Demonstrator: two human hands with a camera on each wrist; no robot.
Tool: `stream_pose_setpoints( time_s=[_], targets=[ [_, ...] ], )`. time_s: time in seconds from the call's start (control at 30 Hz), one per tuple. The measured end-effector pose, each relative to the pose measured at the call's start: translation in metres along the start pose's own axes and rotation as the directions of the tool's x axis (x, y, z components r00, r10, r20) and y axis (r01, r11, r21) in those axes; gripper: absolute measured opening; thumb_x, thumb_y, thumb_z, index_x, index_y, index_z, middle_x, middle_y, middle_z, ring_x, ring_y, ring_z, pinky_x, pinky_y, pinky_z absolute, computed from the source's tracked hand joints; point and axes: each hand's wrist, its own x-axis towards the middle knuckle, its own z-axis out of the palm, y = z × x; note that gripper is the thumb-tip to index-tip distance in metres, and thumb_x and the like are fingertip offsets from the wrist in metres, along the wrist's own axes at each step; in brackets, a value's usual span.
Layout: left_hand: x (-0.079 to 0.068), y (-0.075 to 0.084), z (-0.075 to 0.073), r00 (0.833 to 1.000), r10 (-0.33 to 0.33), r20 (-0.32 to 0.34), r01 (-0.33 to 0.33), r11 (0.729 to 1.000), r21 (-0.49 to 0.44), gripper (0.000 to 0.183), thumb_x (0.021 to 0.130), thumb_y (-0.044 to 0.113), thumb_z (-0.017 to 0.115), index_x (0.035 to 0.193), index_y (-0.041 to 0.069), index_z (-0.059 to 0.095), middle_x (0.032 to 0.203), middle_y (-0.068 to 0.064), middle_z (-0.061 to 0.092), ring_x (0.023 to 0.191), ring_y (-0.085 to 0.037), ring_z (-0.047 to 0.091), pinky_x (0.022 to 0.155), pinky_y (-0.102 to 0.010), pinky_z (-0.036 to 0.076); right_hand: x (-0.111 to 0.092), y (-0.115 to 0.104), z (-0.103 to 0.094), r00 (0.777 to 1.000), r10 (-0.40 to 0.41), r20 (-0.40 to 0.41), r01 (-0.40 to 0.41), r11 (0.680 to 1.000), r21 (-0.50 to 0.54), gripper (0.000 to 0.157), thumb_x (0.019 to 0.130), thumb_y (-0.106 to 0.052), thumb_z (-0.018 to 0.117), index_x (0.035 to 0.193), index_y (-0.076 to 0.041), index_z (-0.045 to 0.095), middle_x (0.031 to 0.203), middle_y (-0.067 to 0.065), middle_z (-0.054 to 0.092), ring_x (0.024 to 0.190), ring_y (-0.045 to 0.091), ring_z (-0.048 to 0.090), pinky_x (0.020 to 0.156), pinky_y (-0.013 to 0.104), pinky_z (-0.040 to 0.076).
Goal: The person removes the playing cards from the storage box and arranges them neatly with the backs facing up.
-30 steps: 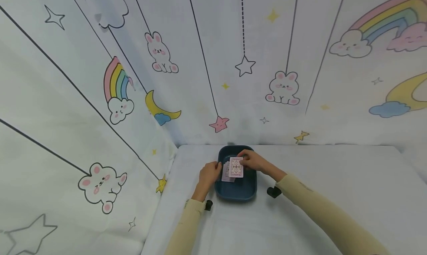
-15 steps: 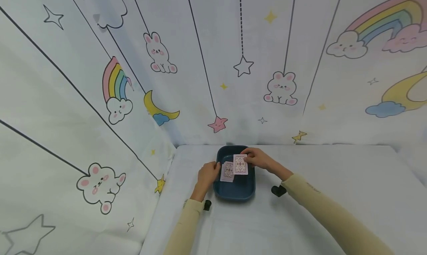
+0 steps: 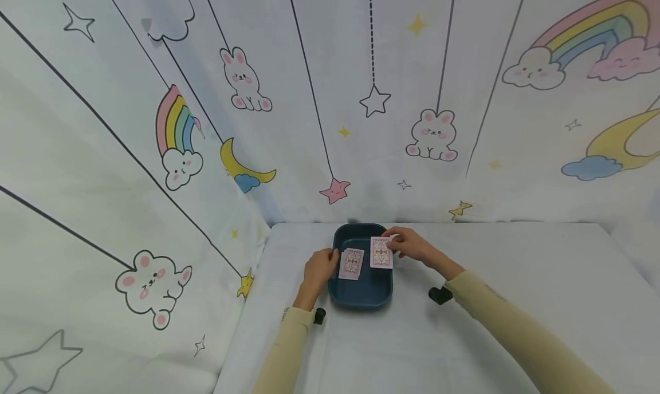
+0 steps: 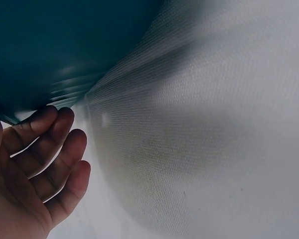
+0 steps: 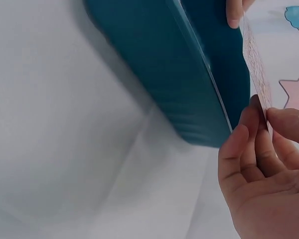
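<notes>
In the head view a dark teal plastic bin (image 3: 361, 295) stands on the white table. My left hand (image 3: 319, 268) holds the bin's left rim, thumb over the edge; the left wrist view shows its bent fingers (image 4: 65, 149) at the outer wall. A slightly fanned pile of playing cards (image 3: 352, 263) lies inside on the left, ornate reddish backs up. With thumb and fingers, my right hand (image 3: 412, 246) pinches a single playing card (image 3: 381, 253) above the right rim, back facing up. Seen edge-on in the right wrist view, that card (image 5: 256, 64) rises from the fingertips.
A white cloth (image 3: 490, 279) covers the table. Behind and to the left hang white curtains (image 3: 309, 96) printed with rabbits, stars and rainbows. Dark wrist cameras (image 3: 440, 294) sit below both wrists.
My right hand has carried the pinched card rightward, from over the pile to the right rim, uncovering the pile. The left hand has stayed on the left rim.
</notes>
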Motion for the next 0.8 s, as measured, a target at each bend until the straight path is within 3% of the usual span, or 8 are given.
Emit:
stream_pose_setpoints(
  time_s=[0.23, 0.37, 0.8],
  targets=[
    [-0.001, 0.003, 0.001, 1.000, -0.009, 0.007, 0.009, 1.000, 0.009, 0.043, 0.105, 0.035, 0.048, 0.068, 0.013, 0.050, 0.061, -0.001, 0.049, 0.054, -0.017, 0.045, 0.051, -0.031, 0.032, -0.008, 0.008, -0.013, 0.999, -0.012, -0.033, 0.011, 1.000, -0.019, 0.034, 0.103, -0.018, 0.056, 0.135, -0.006, 0.056, 0.110, 0.016, 0.070, 0.094, 0.026, 0.065, 0.079, 0.041, 0.056],
    [0.000, 0.003, 0.000, 1.000, -0.020, 0.010, 0.020, 1.000, 0.009, 0.043, 0.105, 0.035, 0.047, 0.069, 0.013, 0.052, 0.062, -0.002, 0.050, 0.055, -0.017, 0.046, 0.052, -0.031, 0.033, -0.013, 0.013, -0.021, 0.999, -0.013, -0.035, 0.013, 1.000, -0.007, 0.036, 0.103, -0.017, 0.056, 0.137, -0.004, 0.054, 0.113, 0.019, 0.069, 0.096, 0.028, 0.064, 0.082, 0.047, 0.055],
    [-0.001, 0.003, 0.001, 1.000, -0.030, 0.006, 0.030, 1.000, -0.007, 0.043, 0.105, 0.036, 0.047, 0.069, 0.013, 0.052, 0.062, -0.002, 0.049, 0.056, -0.017, 0.046, 0.053, -0.031, 0.033, -0.028, 0.030, -0.040, 0.999, -0.020, -0.025, 0.020, 1.000, 0.009, 0.036, 0.102, -0.016, 0.057, 0.136, -0.001, 0.053, 0.119, 0.023, 0.067, 0.098, 0.027, 0.063, 0.077, 0.036, 0.054]
  ],
)
